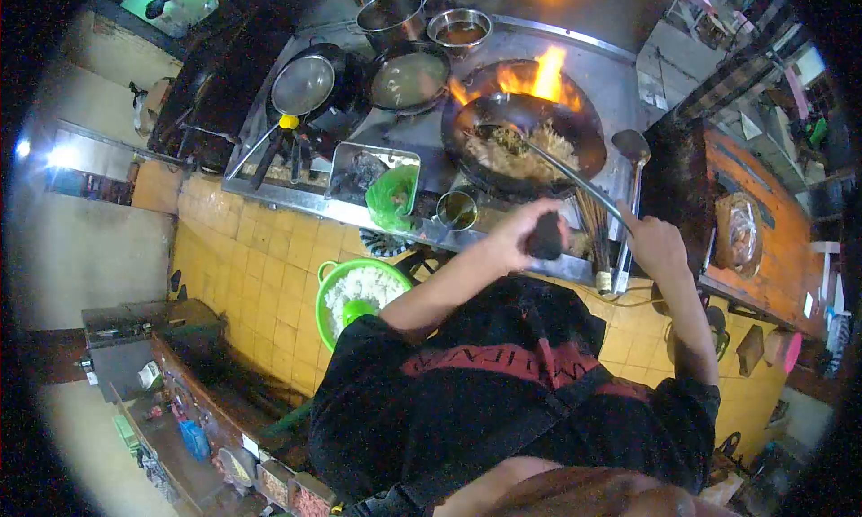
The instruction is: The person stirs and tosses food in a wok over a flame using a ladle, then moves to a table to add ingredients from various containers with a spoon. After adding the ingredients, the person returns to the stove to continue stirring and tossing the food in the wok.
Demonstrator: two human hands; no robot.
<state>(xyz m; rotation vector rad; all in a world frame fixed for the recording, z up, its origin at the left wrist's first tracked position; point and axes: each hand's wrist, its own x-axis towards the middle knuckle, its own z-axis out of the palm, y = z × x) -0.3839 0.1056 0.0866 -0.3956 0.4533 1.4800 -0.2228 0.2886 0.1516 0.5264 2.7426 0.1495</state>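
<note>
1. The right hand (657, 246) closes its fingers around the upper end of a long-handled grey metal ladle (573, 173), with no visible gap in the grip.
2. From that grip the handle slants forward and to the left, and the ladle's far end sits among the food in the wok.
3. The left hand (521, 238), to the left of the right one, curls around a dark, soft-looking bundle (544, 237); whether the bundle wraps a handle, I cannot tell.
4. Ahead of both hands is a wide, round, blackened metal wok (589, 138), holding a heap of pale brown, shredded-looking food (543, 162).
5. Tall orange flames (548, 75) rise at the wok's far side, beyond the food.
6. Between the two hands, just short of the wok, lies a brush of thin brown sticks (593, 216), bound at its near end.
7. Just ahead of the right hand, a second dark metal ladle (631, 145) rests on the steel stove top (620, 95).
8. Left of the left hand are a small round metal cup (457, 211) and, farther off, a rectangular metal tray (338, 177) with a translucent green plastic bag (392, 195) at its edge.
9. Lower and left of the left hand, a bright green plastic basin (321, 309) holds white rice (364, 288).
</note>
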